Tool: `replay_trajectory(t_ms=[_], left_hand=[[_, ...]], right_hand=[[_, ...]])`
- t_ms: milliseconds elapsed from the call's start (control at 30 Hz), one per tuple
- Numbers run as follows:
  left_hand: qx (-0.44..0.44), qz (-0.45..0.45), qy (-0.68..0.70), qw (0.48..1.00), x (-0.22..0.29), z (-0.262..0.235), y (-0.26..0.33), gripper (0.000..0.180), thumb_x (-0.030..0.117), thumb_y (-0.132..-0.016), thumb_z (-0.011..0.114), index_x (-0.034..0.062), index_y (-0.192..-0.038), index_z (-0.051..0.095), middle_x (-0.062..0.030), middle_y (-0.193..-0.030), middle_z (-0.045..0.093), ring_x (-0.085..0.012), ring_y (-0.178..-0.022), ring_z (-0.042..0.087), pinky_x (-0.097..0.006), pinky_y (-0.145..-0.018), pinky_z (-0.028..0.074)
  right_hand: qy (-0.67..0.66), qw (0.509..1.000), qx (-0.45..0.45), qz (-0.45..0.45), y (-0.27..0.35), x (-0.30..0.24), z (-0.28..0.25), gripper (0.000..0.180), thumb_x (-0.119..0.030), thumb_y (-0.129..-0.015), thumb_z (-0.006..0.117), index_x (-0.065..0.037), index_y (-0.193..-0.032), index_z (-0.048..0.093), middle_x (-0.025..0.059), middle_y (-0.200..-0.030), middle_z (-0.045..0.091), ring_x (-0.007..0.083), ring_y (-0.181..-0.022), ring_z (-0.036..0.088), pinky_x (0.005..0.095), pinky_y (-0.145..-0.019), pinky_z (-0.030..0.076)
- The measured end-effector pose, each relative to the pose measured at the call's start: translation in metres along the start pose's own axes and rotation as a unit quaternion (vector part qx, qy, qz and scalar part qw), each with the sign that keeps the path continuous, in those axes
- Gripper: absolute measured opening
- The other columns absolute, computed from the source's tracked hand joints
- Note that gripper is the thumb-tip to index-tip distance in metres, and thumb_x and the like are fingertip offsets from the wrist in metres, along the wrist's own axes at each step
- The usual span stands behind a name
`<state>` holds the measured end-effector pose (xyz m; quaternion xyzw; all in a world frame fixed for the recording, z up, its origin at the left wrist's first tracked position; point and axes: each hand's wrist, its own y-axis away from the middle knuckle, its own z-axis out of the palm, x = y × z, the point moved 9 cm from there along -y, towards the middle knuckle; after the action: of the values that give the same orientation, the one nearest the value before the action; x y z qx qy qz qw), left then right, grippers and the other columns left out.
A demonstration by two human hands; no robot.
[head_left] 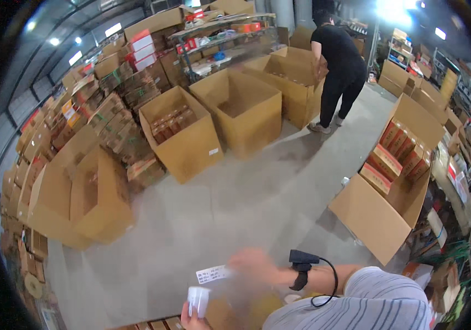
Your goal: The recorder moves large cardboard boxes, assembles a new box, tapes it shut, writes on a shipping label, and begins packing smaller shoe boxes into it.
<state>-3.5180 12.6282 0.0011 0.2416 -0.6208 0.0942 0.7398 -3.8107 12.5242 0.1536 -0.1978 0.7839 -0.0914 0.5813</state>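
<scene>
At the bottom of the head view, my left hand [193,323] has its fingers closed round a small white roll [197,302], which looks like a roll of labels. My right hand [253,265], smeared by motion, is just above and to the right of the roll. From its fingers a white printed label [212,274] sticks out to the left, held above the roll and apart from it. A black strap with a small device and cable [303,269] sits on my right wrist. Below my hands, partly cut off, lie brown cartons [158,325].
Large open cartons [249,132] stand in a row across the floor. An open carton [376,214] with smaller boxes is at the right. Stacked flattened cardboard [117,124] lines the left. A person in black [339,66] leans over a far carton. Shelving [219,47] stands behind.
</scene>
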Motion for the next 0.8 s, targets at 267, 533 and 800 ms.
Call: replay_trajectory(t_ms=[267,533,800], left_hand=[[0.046,0.035,-0.009,0.998,0.034,-0.032,-0.189,0.033,0.0,-0.075,0.053,-0.0045,-0.108,0.051,-0.0113,-0.105,0.055,-0.0198,-0.09,0.055,-0.033,-0.077,0.046],[0.044,0.151,-0.117,0.981,0.2,0.0,-0.34,0.023,0.002,-0.074,0.06,0.0012,-0.096,0.062,-0.0048,-0.09,0.062,-0.0085,-0.076,0.054,-0.021,-0.068,0.044],[0.205,0.169,-0.275,0.924,0.257,-0.141,-0.465,0.023,0.003,-0.076,0.059,0.0008,-0.099,0.061,-0.0058,-0.092,0.062,-0.0076,-0.075,0.055,-0.02,-0.068,0.045]], right_hand=[[-0.049,0.97,-0.004,0.238,-0.177,0.077,0.073,0.014,-0.01,-0.078,0.058,0.001,-0.088,0.059,0.0052,-0.076,0.06,0.01,-0.071,0.056,0.0247,-0.064,0.045],[-0.05,0.981,0.047,0.181,-0.332,0.144,0.144,0.006,-0.004,-0.075,0.06,0.0,-0.077,0.056,0.0003,-0.068,0.054,0.0062,-0.062,0.049,0.0195,-0.055,0.041],[-0.125,0.955,-0.121,0.242,-0.473,0.224,0.383,0.01,-0.007,-0.074,0.061,0.001,-0.08,0.057,0.0024,-0.068,0.055,0.0083,-0.059,0.051,0.0218,-0.051,0.042]])
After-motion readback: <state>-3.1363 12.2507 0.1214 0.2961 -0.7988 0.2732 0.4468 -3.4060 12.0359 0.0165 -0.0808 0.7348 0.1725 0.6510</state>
